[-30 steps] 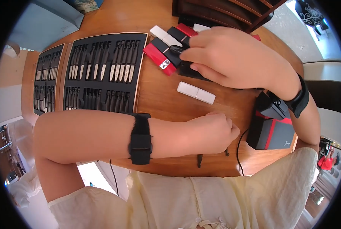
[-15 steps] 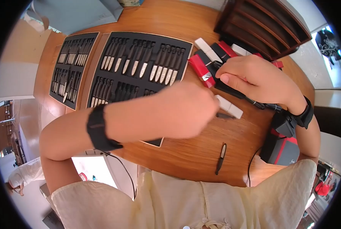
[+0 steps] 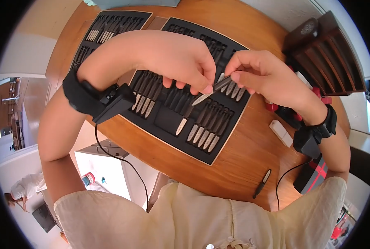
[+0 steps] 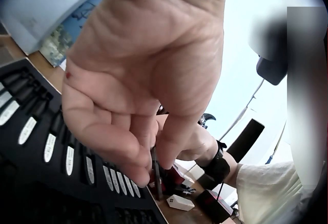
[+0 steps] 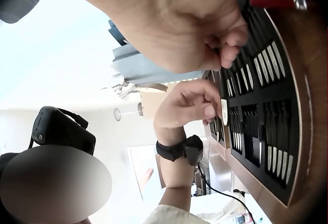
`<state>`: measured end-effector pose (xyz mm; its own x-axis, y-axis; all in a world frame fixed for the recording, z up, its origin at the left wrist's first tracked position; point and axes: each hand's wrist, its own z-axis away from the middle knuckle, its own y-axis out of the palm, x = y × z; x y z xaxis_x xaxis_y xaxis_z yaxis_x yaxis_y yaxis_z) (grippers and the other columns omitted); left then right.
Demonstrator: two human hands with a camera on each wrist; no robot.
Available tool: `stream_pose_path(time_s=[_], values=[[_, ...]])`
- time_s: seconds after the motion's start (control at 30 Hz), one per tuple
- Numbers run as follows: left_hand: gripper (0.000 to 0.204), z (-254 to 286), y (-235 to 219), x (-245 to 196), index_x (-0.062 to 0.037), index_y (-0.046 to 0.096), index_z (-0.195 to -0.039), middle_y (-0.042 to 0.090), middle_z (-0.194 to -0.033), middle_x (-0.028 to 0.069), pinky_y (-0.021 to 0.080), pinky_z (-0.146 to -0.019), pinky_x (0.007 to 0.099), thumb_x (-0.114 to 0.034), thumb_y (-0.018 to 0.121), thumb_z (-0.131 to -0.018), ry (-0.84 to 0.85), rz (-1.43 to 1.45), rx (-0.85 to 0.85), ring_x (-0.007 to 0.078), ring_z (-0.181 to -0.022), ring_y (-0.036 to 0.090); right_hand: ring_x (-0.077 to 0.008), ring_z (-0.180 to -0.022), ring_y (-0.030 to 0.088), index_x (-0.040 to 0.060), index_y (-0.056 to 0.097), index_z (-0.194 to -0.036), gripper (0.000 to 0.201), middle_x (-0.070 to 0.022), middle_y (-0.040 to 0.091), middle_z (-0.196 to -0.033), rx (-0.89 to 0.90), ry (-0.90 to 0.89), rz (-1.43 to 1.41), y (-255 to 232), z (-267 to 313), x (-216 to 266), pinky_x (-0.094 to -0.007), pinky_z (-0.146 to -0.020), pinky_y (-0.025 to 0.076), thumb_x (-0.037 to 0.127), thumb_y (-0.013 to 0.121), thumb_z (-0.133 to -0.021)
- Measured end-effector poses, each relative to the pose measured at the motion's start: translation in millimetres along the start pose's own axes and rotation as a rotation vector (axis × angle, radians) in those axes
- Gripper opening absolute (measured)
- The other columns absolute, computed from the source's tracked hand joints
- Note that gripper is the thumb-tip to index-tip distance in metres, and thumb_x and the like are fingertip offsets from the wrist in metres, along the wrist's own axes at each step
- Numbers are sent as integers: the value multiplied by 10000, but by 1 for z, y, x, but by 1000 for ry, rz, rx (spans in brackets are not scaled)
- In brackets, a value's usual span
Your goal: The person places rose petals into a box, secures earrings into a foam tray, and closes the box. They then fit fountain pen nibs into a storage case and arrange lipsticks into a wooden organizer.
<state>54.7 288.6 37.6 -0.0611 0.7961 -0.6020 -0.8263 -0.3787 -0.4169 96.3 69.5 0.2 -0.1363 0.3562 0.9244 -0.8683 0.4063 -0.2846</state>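
A slim dark stick with a pale, pointed, printed end [image 3: 202, 98] is held between both hands over the black tray [image 3: 162, 143]. My left hand [image 3: 174, 58] pinches it near the pale end between thumb and fingers. At its dark end, the thumb and fingers of my right hand [image 3: 268, 76] grip it. Rows of similar sticks [image 3: 145, 106] lie in the tray's slots below. Another such stick [image 3: 263, 183] lies loose on the table near the front edge. In the right wrist view the pale end [image 5: 224, 112] shows beside the left fingers.
A second tray [image 3: 110, 31] stands farther left. To the right are a white box [image 3: 281, 133], red and black boxes partly behind the right arm, and a dark wooden rack [image 3: 328, 54]. A black and red box [image 3: 311, 176] and a cable [image 3: 282, 178] are near the right front.
My left hand has risen from the table's front and moved over the tray. My right hand has left the red and black boxes to meet it at the stick. The head view has shifted.
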Motion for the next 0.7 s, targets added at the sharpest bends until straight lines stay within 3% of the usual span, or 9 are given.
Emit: stream_pose_path(time_s=[0.13,0.3,0.4,0.47,0.6,0.67,0.7], values=[[293,0,0,17,-24,703,-835,674,-752,16,490,-503,257,-306,650,-889,-42,-23,101,108,-630,594,-104,-590,562,-30,636,-926,111,-52,617,-736,126,29,-37,21,-28,2,-254,-555,458,45,560,-898],[346,8,3,20,-7,712,-771,691,-725,34,488,-485,278,-325,654,-894,-149,-142,150,132,-567,597,-131,-639,616,-38,647,-930,118,-85,640,-737,160,128,-9,44,-45,9,-292,-593,498,54,585,-892],[370,7,7,19,-15,699,-713,685,-683,39,487,-485,288,-328,644,-903,-189,-247,144,143,-526,599,-85,-599,540,-31,627,-929,69,-46,620,-747,181,91,77,52,-51,6,-248,-562,454,21,584,-916],[414,5,11,23,-22,673,-648,673,-635,41,490,-486,300,-337,633,-914,-200,-322,118,154,-521,614,-107,-641,579,-40,638,-953,83,-70,645,-746,121,-112,196,59,-55,-4,-267,-627,484,27,609,-913],[250,5,13,29,-73,681,-823,628,-619,25,506,-556,305,-315,619,-837,-214,-336,165,174,-573,607,-123,-666,597,-33,650,-979,99,-88,659,-744,154,-66,226,60,-57,-6,-278,-668,489,36,628,-912],[264,6,17,31,-76,685,-821,625,-601,27,500,-543,305,-336,640,-831,-230,-354,99,181,-554,605,-308,-745,683,-23,682,-893,105,-179,687,-794,55,-207,198,66,-58,-11,-368,-678,523,57,624,-859],[264,6,18,31,-76,685,-821,625,-601,27,500,-543,305,-336,640,-831,-230,-353,101,181,-554,605,-308,-745,683,-23,682,-893,105,-179,687,-794,56,-206,197,66,-57,-13,-368,-678,523,57,624,-859]])
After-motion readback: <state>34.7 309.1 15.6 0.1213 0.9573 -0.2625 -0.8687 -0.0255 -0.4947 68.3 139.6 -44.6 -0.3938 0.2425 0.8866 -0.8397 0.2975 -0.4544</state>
